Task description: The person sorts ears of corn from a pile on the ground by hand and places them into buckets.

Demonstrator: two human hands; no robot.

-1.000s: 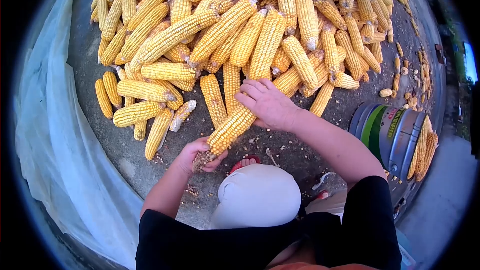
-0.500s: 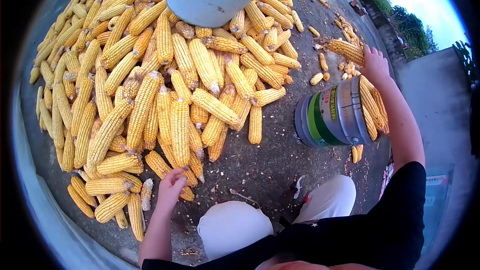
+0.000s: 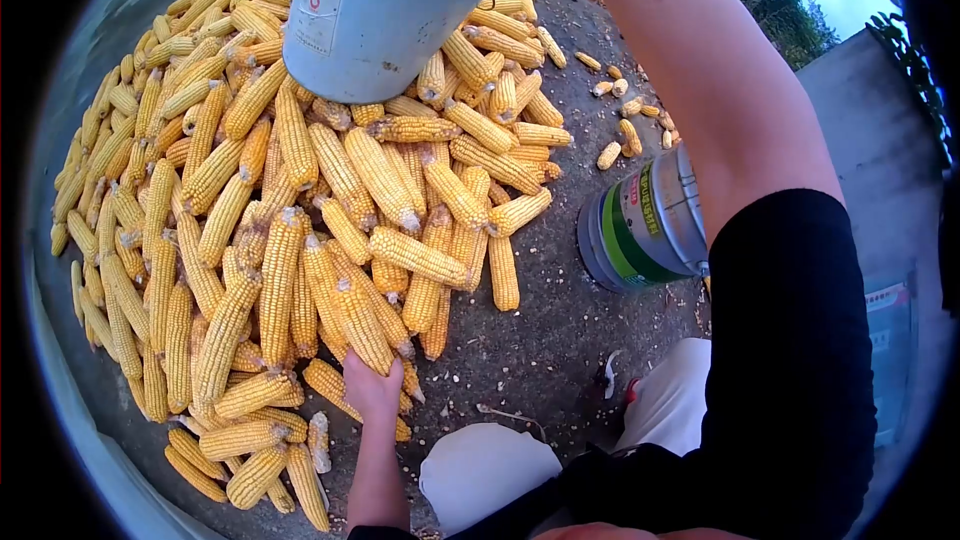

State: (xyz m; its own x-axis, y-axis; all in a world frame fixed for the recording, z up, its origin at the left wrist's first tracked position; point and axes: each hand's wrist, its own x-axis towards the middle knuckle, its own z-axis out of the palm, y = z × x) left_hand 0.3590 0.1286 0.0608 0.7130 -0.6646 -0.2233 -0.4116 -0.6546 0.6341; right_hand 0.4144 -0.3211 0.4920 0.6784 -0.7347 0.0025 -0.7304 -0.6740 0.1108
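The top edge cuts off the pale bucket (image 3: pixel 375 30) and the right arm (image 3: pixel 710 80), its hand unseen, while that arm covers the mouth of the metal pail (image 3: pixel 640 230) at right and a corn cob (image 3: pixel 361 328) hides fingers of the left hand (image 3: pixel 374 386) below centre.

knobbly corn (image 3: pixel 362 325), smooth bucket (image 3: pixel 365 40), rough matt ground (image 3: pixel 510 360)

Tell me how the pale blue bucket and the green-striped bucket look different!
The pale blue bucket has a small whitish label; the green-striped bucket has a wide green band. The pale blue bucket is at the corn pile, while the green-striped bucket is on the dark ground beside it. Both have rounded sides.
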